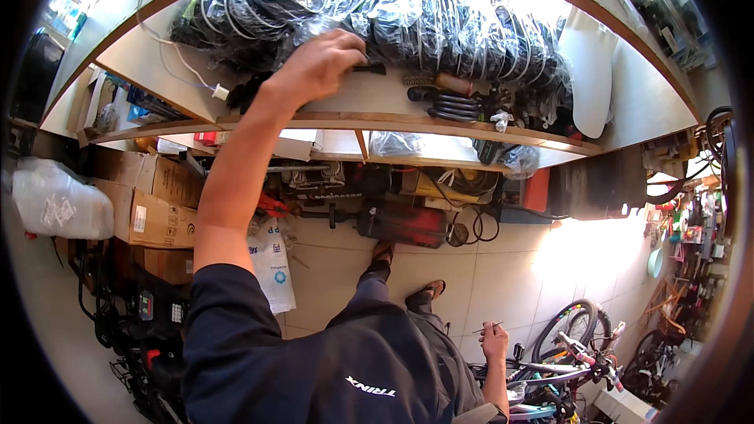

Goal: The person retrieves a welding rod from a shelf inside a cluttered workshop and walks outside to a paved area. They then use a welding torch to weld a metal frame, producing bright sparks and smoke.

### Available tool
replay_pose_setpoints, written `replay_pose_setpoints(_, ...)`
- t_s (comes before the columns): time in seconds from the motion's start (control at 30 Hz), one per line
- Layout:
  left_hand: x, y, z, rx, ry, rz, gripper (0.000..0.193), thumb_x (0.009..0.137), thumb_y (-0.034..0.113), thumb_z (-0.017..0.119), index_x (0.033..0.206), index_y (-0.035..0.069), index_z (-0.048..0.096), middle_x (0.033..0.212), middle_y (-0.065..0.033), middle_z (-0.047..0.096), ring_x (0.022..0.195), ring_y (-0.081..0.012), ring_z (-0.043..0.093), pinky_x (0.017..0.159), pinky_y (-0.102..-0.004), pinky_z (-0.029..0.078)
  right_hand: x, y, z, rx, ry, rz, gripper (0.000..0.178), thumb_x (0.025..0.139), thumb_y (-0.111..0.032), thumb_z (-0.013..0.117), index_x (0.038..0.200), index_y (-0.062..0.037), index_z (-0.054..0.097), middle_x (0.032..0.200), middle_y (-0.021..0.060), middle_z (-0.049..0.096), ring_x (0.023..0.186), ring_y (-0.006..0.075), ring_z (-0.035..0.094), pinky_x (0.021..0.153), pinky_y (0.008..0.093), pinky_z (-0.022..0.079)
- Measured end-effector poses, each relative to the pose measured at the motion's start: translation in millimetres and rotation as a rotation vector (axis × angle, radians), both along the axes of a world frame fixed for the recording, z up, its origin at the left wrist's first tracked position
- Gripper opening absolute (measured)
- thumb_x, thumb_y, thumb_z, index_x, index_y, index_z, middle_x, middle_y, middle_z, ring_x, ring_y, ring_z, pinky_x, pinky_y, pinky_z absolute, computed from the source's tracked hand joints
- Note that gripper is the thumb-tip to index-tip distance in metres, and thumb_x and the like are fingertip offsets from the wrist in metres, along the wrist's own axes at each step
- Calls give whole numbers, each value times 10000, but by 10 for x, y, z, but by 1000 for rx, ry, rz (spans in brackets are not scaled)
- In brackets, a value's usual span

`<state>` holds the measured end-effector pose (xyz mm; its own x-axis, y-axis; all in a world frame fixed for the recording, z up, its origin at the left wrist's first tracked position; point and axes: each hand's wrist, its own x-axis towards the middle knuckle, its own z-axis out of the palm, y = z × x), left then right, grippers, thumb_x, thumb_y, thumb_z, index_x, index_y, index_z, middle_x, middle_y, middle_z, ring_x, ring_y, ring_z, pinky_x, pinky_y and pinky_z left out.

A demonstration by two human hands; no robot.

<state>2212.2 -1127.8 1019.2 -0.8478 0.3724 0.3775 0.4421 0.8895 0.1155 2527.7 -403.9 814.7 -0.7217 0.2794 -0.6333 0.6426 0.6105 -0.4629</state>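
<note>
My left hand (pixel 323 65) reaches over a wooden shelf (pixel 330 107), fingers curled together. What they hold, if anything, is hidden. Beside its fingertips lies a short black piece (pixel 371 68) whose kind I cannot make out. Just behind the hand runs a long row of coiled black bundles (pixel 471 31) in clear plastic wrap, probably tyres. Low on the right, beside my body, my right hand (pixel 493 341) is closed round a thin, dark stick-like piece (pixel 488 328), too small to name.
Black ribbed parts (pixel 452 104) and a white curved panel (pixel 591 71) occupy the shelf's right side. A white cable plug (pixel 220 92) hangs at left. Cardboard boxes (pixel 149 196) stand below left, a red-and-black machine (pixel 404 224) underneath, bicycles (pixel 577 353) at lower right.
</note>
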Motion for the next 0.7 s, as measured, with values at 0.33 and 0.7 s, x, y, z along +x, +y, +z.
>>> replay_pose_setpoints(0.33,215,764,-305,518,-208,93,232,1017,39,698,1242,40,752,1183,-121,771,1077,-198,725,940,-329,557,249,102,-673,135,83,118,388,1055,-333,648,906,19,717,769,126,732,671,196,706,653,375,561)
replay_pose_setpoints(0.7,2,2413,-2318,410,-618,377,469,972,224,734,1429,155,655,1421,-123,624,1069,-280,716,951,-400,564,946,-516,-781,-289,10,-449,295,1070,-274,666,1108,4,757,776,5,665,663,86,615,613,266,506)
